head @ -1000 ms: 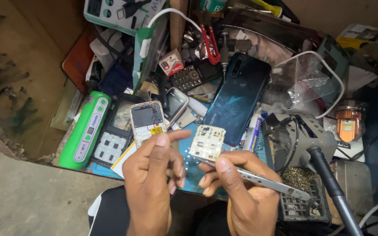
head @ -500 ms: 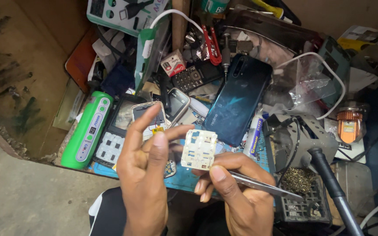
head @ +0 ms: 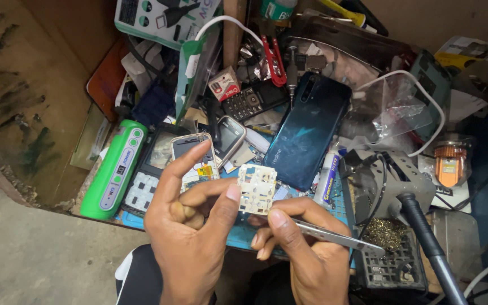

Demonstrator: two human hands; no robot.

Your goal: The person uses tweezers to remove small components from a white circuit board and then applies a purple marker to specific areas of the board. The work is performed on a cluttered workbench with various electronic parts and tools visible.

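My left hand (head: 190, 226) pinches a small white keypad board (head: 257, 188) between thumb and fingers, holding it upright above the blue work mat (head: 238, 234). My right hand (head: 306, 248) grips metal tweezers (head: 340, 237) whose handle points right, with the tips hidden under the board's lower edge. Behind the board lies a dark teal smartphone (head: 309, 130) face down. A small opened phone body (head: 194, 155) with a bare screen sits just beyond my left fingers.
A green oblong device (head: 114, 169) lies at the left edge. A soldering iron stand (head: 391, 181) with a black handle (head: 430, 248) and brass wool (head: 388, 231) stands right. Keypad phones (head: 252, 101), red pliers (head: 275, 59), white cable (head: 408, 79) and boxes crowd the back.
The keypad board has shifted slightly left and down, closer to me. My left index finger has lifted and stretched out over the opened phone body.
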